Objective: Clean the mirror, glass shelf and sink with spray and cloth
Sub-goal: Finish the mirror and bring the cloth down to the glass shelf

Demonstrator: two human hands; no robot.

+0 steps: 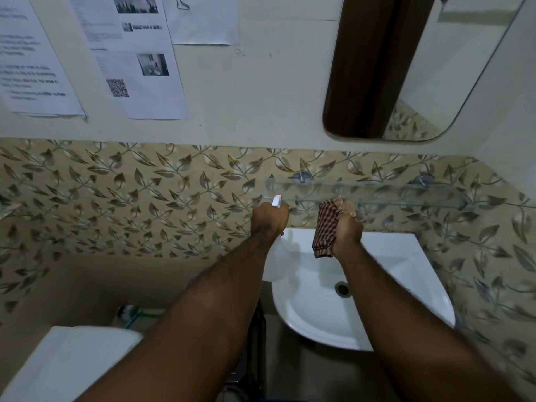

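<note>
Printed sheets (127, 56) are stuck to the wall on the left, above a band of leaf-patterned tiles (116, 198). The left hand (268, 219) is clenched around a white spray bottle (274, 262), its nozzle raised near the left end of the glass shelf (377, 192). Just beside it, the right hand (346, 233) grips a bunched checked cloth (326, 227) below the shelf's front edge. Both are over the white sink (391, 285). The mirror (420, 68) hangs at upper right.
</note>
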